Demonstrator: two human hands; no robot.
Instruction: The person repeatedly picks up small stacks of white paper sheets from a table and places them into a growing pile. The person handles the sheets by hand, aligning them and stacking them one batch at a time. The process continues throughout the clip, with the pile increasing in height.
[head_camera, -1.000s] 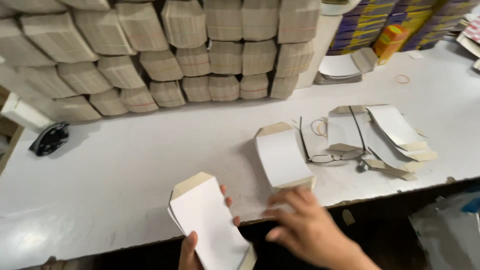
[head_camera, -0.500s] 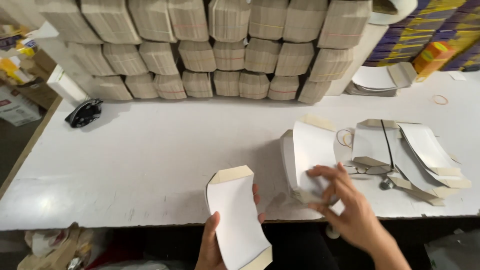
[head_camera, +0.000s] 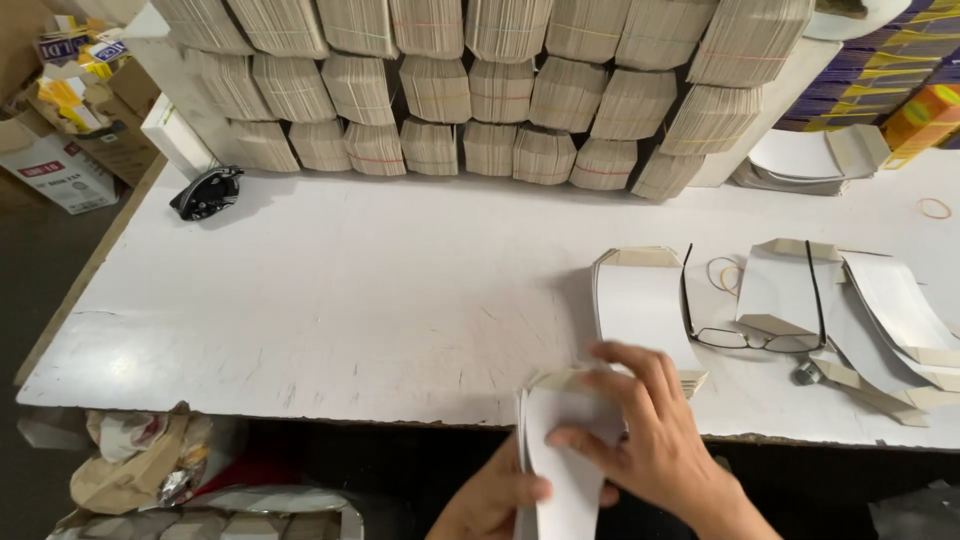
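Firstly, a white table (head_camera: 380, 300) fills most of the view, its far edge lined with a wall of banded card bundles (head_camera: 480, 90), stacked several rows high. Next, loose flat white cartons (head_camera: 860, 300) lie spread at the table's right, a single flat carton (head_camera: 640, 300) just left of them, a pair of spectacles (head_camera: 750, 335) resting between. Next, a black tape dispenser (head_camera: 207, 192) sits near the far left corner. Lastly, at the near edge, the left hand (head_camera: 495, 500) and right hand (head_camera: 640, 440) both close on a small stack of white cartons (head_camera: 560, 450), held partly over the edge.
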